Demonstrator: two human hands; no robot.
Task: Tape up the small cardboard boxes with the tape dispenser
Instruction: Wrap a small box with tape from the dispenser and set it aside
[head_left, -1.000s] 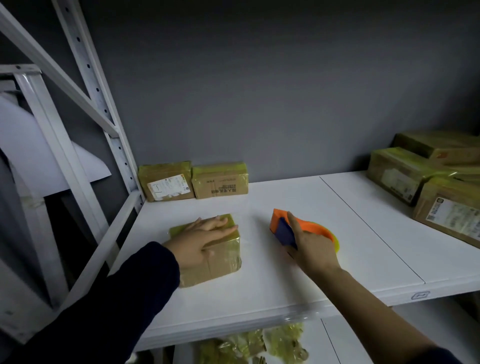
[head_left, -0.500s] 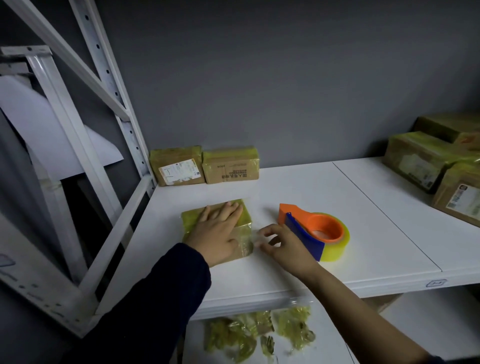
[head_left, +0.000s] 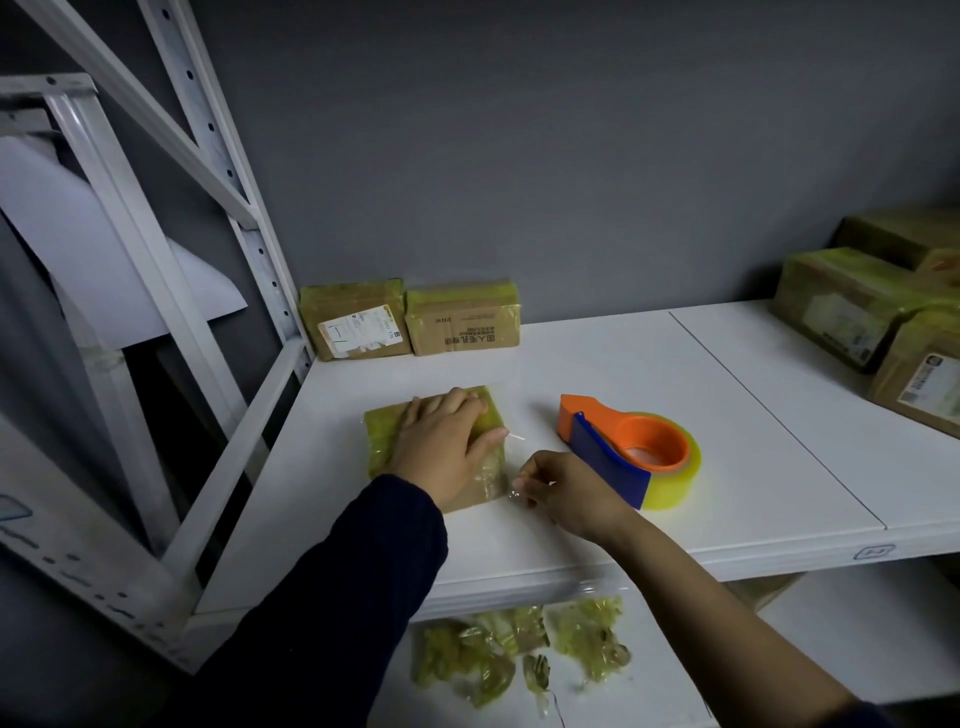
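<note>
The dispenser (head_left: 631, 452) has been released, right of the box (head_left: 379, 436) on the shelf (head_left: 623, 364). The box is pinned under the flat left hand (head_left: 441, 447). The tape tail (head_left: 515, 492), pinched by the right hand (head_left: 566, 491), should be smoothed down wrinkle-free.

This is looking like a storeroom or parcel-packing corner: white metal racking (head_left: 249, 218) with perforated uprights is standing against a bare grey wall (head_left: 519, 156). Taped cardboard parcels (head_left: 353, 325) bearing shipping labels are sitting along the back of the white shelf (head_left: 597, 364) and piling up at its right. A tape dispenser (head_left: 628, 452) is lying there, and crumpled tape scraps (head_left: 519, 649) are lying on the level below.
</note>
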